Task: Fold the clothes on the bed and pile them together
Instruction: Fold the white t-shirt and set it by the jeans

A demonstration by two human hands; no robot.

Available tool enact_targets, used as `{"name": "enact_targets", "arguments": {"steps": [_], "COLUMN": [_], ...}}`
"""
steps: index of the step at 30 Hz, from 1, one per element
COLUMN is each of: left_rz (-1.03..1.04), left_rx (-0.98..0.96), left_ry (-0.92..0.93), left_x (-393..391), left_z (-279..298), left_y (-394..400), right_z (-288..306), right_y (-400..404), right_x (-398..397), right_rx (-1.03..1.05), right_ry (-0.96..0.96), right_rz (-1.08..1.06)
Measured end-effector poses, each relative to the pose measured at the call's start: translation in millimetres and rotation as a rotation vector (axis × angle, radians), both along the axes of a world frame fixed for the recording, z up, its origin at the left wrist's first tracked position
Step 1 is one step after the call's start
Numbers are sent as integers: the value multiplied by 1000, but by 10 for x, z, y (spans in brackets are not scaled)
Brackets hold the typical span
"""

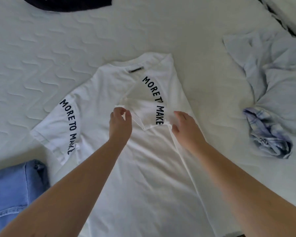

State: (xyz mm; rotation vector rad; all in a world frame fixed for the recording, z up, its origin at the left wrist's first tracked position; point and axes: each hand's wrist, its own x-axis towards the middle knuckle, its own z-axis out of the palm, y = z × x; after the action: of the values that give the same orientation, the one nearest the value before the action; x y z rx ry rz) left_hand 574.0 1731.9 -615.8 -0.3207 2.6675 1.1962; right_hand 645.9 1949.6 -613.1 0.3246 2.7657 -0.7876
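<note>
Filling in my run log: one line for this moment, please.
stage: folding white T-shirt | right sleeve folded in | left hand pinches sleeve | right hand open

A white cotton T-shirt (143,168) printed "MORE TO MAKE" in black down each sleeve lies flat on the bed, its right side and sleeve folded inward. A crumpled pale blue shirt (277,79) lies well apart at right, folded blue denim (12,190) at lower left, a dark garment (67,3) at the top edge.
</note>
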Motion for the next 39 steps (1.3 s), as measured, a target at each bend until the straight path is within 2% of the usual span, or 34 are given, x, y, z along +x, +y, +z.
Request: {"name": "enact_targets", "arguments": {"steps": [5, 9, 14, 18, 21, 24, 29, 34, 39], "left_rz": [-138, -309, -484, -569, -657, -604, -602, -402, -451], "left_rx": [-151, -167, -290, -501, -494, -469, -417, -189, -273], "left_ry": [155, 127, 11, -63, -174, -162, -240, -132, -34], "left_x": [-570, -1059, -1689, -2172, -2488, -2655, -2827, -2897, -2831], "left_z": [44, 27, -60, -61, -61, -52, -29, -214, -343], "left_y": [350, 783, 1289, 1643, 1893, 2032, 2155, 2002, 1970], "right_z": [-152, -243, -307, -317, -335, -370, -365, -399, -453], "right_y": [102, 262, 524, 616, 685, 736, 743, 727, 709], "right_x": [-434, -732, -828, -889, -1093, -1283, -1461, -1478, -1421], "right_rx": [47, 52, 56, -105, -320, -263, -111, -154, -148], "right_ry": [18, 34, 39, 104, 6, -141, -270, -261, -168], "right_rz": [106, 84, 82, -129, -411, -439, -453, -605, -601]}}
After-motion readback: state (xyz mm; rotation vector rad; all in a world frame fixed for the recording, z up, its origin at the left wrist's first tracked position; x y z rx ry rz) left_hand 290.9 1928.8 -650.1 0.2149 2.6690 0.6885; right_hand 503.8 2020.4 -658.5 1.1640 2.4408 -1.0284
